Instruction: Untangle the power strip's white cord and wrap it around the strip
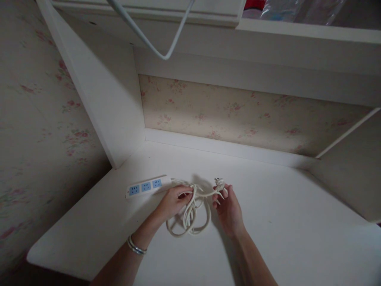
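Observation:
A white power strip with three blue socket panels lies on the white desk, left of my hands. Its white cord runs to the right and lies in loose, tangled loops between them. My left hand is closed on the cord near the top of the loops, fingers pinched together. With its fingertips my right hand holds the plug at the cord's end, prongs pointing up and away. Part of the cord by the left hand is hidden behind the fingers.
The white desk has a side panel at the left and floral wallpaper behind. Overhead, a shelf spans the desk, with plastic-wrapped things at upper right. A bent pale rod or cable hangs down at the top.

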{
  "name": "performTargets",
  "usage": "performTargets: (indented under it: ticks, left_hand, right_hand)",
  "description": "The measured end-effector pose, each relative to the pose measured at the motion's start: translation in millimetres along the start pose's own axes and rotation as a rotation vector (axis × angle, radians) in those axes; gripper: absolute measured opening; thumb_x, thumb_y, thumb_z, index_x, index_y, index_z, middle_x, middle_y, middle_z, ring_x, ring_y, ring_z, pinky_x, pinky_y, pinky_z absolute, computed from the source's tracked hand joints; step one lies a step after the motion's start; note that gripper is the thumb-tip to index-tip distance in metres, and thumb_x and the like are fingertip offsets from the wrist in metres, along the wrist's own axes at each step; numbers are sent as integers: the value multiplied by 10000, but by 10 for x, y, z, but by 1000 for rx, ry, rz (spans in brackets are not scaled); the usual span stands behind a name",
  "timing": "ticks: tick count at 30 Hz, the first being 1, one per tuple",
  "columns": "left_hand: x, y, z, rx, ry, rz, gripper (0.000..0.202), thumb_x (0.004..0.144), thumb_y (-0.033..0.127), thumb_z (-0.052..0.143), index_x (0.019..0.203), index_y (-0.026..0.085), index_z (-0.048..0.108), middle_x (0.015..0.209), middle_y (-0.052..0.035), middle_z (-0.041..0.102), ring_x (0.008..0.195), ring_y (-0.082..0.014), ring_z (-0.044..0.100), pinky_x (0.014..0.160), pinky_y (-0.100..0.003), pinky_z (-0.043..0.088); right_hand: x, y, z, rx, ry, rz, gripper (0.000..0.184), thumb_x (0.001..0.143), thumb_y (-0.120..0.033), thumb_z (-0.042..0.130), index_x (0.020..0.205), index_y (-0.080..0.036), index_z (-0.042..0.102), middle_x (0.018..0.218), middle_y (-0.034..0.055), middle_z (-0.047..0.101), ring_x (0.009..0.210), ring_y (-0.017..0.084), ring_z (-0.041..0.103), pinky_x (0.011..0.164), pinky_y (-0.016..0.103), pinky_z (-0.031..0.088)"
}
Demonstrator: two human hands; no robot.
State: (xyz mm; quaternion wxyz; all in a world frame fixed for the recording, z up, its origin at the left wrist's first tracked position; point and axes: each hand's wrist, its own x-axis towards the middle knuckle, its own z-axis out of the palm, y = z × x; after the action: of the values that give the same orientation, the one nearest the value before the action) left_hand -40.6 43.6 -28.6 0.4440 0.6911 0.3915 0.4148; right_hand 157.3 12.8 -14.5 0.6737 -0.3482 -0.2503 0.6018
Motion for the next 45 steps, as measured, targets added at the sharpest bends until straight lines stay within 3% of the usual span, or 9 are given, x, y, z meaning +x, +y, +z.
performTargets:
  ticks: [3,7,10,14,21,27,30,35,45]
  left_hand:
    - [1,-2,-8,9,-14,9,250,832,241,572,1025,172,715,1010,-81,710,897,-176,652,786,-255,503]
    - [-6,25,-20,15,-30,-4,256,816,220,579,1026,182,719,967,-68,712,850,-170,648,743,-244,496]
    - [-15,63,-28,20,-10,-37,258,794,202,590,1015,179,720,960,-65,712,854,-171,643,744,-241,492]
    - [-17,101,-38,57,25,-70,266,761,172,601,999,173,719,930,-57,712,827,-166,631,744,-243,488]
    - [-15,81,-38,21,-8,-19,243,772,153,579,964,167,726,911,-62,679,811,-154,618,713,-234,487]
    - [-22,108,-46,60,2,57,201,773,153,601,917,188,736,919,-59,638,849,-145,592,698,-213,486]
    - [-27,138,-45,69,-4,63,211,782,136,582,919,187,735,926,-62,645,866,-146,592,727,-219,490]
    - [-25,126,-45,68,14,49,220,776,139,588,938,182,731,961,-68,652,873,-149,597,748,-231,495]
    - [-29,101,-52,79,-7,53,235,787,243,630,994,195,731,970,-76,684,870,-161,616,702,-225,497]
  right_hand:
    - [35,10,-27,-22,96,17,332,754,-518,679,838,-204,609,702,-35,600,498,70,513,379,169,390]
    - [62,74,-59,-55,151,20,291,754,-450,703,798,-185,591,663,-31,607,440,54,465,369,163,381]
    - [71,112,-82,-92,149,36,279,739,-374,735,912,-211,591,658,-40,615,422,51,447,351,154,347]
    - [75,111,-97,-94,116,91,471,723,-289,759,1145,-238,557,646,-45,611,429,58,446,374,159,370]
    - [64,91,-78,-75,53,57,241,761,-332,723,948,-227,612,633,-42,580,522,82,506,449,177,426]
    - [74,122,-95,-137,76,5,352,745,-343,723,1053,-270,571,541,-72,552,445,87,470,419,190,363]
    - [69,115,-93,-143,21,18,423,774,-350,692,1162,-250,557,562,-53,574,496,111,518,498,228,413]
    - [43,112,-91,-143,-98,14,357,786,-384,685,1095,-219,615,664,-21,617,591,122,557,636,273,449]
    - [40,162,-117,-163,-103,-19,402,745,-391,733,1103,-277,591,808,0,670,687,128,577,710,279,460]
